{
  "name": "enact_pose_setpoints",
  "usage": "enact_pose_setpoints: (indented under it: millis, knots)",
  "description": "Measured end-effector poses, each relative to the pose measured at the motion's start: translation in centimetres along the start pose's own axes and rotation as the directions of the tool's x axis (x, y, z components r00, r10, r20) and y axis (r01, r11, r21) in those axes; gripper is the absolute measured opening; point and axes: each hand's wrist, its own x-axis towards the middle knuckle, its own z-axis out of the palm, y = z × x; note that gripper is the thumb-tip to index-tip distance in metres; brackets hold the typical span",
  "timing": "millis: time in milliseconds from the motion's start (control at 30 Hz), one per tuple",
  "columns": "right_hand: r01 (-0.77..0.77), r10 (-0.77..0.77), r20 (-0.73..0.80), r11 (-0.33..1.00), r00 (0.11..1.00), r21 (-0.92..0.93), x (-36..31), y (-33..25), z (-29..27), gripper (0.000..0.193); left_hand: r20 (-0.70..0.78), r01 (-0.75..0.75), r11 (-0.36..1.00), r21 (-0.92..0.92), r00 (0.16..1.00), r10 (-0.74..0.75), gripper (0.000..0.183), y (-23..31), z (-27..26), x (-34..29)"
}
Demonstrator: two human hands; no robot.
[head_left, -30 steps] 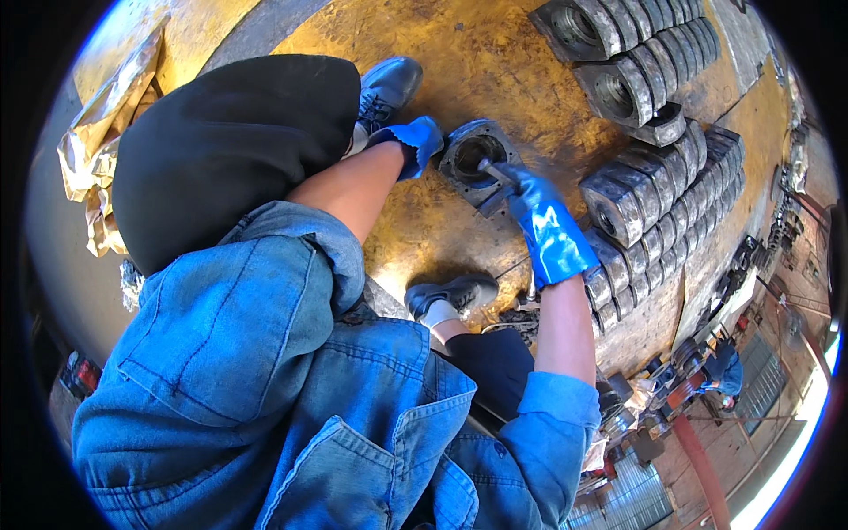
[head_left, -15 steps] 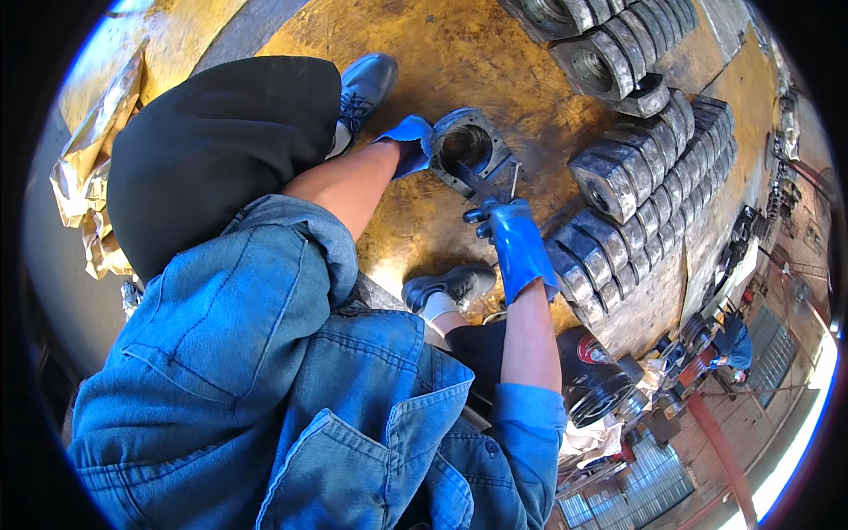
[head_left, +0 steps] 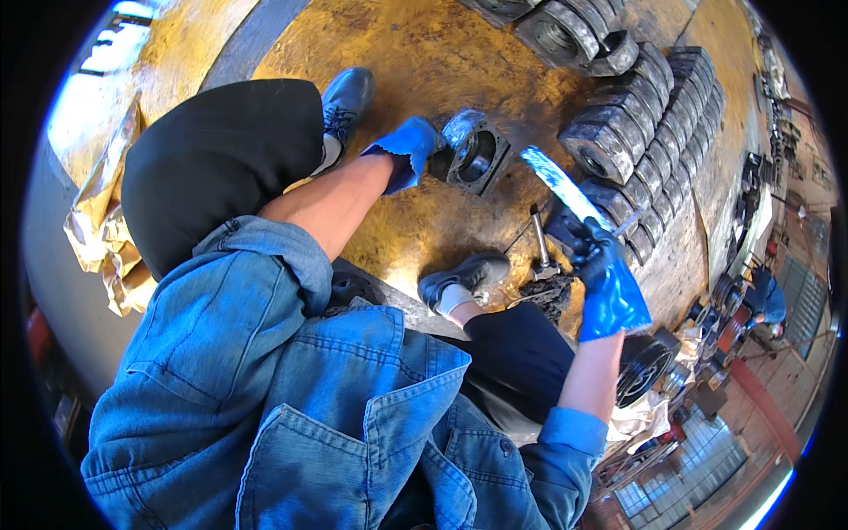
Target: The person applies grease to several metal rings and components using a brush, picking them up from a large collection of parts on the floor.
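Note:
My left hand [head_left: 413, 148], in a blue rubber glove, grips the left side of a dark cast-metal housing [head_left: 483, 183] with a round bore. The housing stands tilted on the floor, its bored face turned to the right; most of my left fingers are hidden. Off to the right, my right hand [head_left: 609, 274], in a matching glove, is closed around one end of a long flat file [head_left: 563, 184]. Its broad face shines in the light, and its far end points up and left toward the housing without touching it.
Rows of similar metal castings [head_left: 609, 146] stand stacked on the right, close to the file. A hammer [head_left: 539, 238] lies near my right shoe [head_left: 464, 278]. Crumpled brown paper [head_left: 106, 238] is at the left. Another person [head_left: 767, 296] is far off at the right.
My right hand has drawn the file out of the housing and moved right and nearer. The housing has been turned, its bore now facing more to the right. The hammer has come into sight.

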Motion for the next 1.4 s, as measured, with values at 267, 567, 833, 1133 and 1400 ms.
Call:
enact_pose_setpoints:
  millis: [267, 567, 833, 1133, 1400]
  knots:
    - [0.263, -0.208, -0.229, 0.933, 0.951, 0.246, -8.2, -1.2, -4.2, 0.026, 0.081, -0.207, 0.978, -0.022, 0.975, 0.208, 0.035, 8.3, 0.2, -4.5]
    - [0.332, -0.276, -0.189, 0.844, 0.942, 0.421, -10.5, -2.6, -4.7, 0.029, -0.008, -0.022, 0.781, 0.625, 0.999, 0.034, 0.051, 18.7, 8.9, -5.5]
    - [0.437, -0.372, -0.231, 0.733, 0.899, 0.521, -13.0, -3.1, -6.5, 0.025, 0.228, -0.258, 0.109, 0.960, 0.945, 0.234, 0.082, 17.0, 6.8, 0.0]
    - [0.490, -0.382, -0.314, 0.744, 0.869, 0.454, -14.1, -2.8, -7.7, 0.030, 0.939, 0.104, -0.984, 0.142, 0.302, 0.168, 0.054, 19.1, 10.0, 4.1]
    - [0.510, -0.399, -0.321, 0.724, 0.859, 0.464, -13.3, -3.6, -7.4, 0.029, 0.808, -0.664, -0.460, 0.590, 0.493, 0.324, 0.039, 18.7, 10.2, 4.8]
